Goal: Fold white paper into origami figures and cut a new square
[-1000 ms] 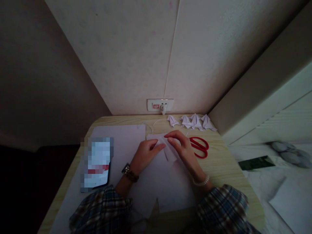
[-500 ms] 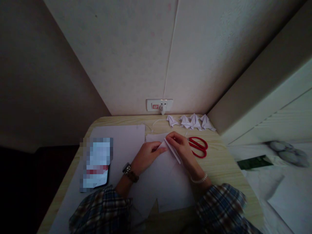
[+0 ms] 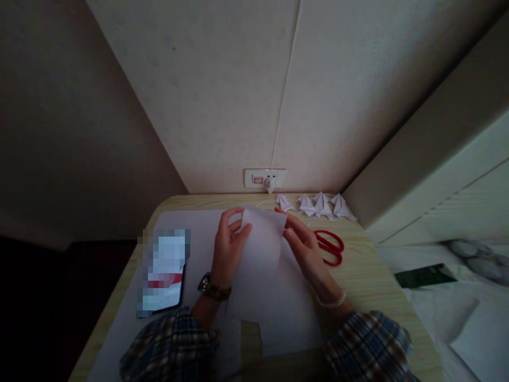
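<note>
A white sheet of paper (image 3: 262, 239) is held upright over the table, unfolded and seen nearly flat on. My left hand (image 3: 227, 246) pinches its left edge, thumb in front and fingers behind. At its upper right corner, my right hand (image 3: 308, 252) grips the edge between thumb and fingers; some fingertips are hidden behind the paper. More white sheets (image 3: 290, 318) lie flat underneath. Just right of my right hand are red-handled scissors (image 3: 339, 249), their blades hidden. Several folded white paper figures (image 3: 321, 204) stand in a row at the back right.
A phone (image 3: 167, 276) with a lit, blurred screen lies at left on a large white sheet (image 3: 199, 228). Behind the wooden table (image 3: 369, 297), a wall socket (image 3: 265, 178) holds a white plug. A pale cabinet and a white surface with a green packet (image 3: 425, 276) are at right.
The folded paper between my hands has been opened out and raised upright. My hands have moved apart to its two sides. The whole view has shifted slightly.
</note>
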`<control>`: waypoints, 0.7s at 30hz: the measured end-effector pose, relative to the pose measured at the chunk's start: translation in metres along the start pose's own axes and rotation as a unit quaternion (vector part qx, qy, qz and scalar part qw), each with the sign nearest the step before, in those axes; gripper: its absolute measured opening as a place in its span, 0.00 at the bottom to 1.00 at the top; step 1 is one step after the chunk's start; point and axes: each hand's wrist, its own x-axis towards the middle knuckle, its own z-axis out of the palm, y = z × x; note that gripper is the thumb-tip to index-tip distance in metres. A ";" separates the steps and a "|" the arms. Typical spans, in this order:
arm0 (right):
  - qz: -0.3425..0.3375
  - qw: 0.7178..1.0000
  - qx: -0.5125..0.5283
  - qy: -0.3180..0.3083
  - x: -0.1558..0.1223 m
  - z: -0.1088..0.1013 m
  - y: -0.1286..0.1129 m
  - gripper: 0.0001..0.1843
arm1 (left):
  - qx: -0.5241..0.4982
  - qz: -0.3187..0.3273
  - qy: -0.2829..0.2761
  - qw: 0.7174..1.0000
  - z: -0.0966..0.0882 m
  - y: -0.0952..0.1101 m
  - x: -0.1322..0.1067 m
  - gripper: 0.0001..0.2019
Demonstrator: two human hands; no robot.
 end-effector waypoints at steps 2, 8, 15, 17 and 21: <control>0.011 1.000 -0.016 0.008 0.000 0.001 0.000 0.21 | -0.004 0.017 0.017 1.000 0.001 -0.001 0.000 0.20; 0.023 0.998 -0.045 0.037 0.001 -0.002 0.003 0.18 | -0.007 0.066 0.059 0.996 0.003 -0.001 0.002 0.17; 0.015 0.995 -0.090 0.033 -0.002 -0.004 -0.002 0.16 | -0.002 0.037 0.075 0.996 -0.007 0.000 0.006 0.10; 0.004 0.994 -0.103 0.030 -0.004 -0.003 -0.003 0.15 | -0.003 0.032 0.074 0.997 -0.008 0.001 0.007 0.08; -0.021 0.991 -0.129 0.030 -0.006 -0.002 -0.006 0.14 | -0.006 0.026 0.085 0.996 -0.008 0.002 0.006 0.08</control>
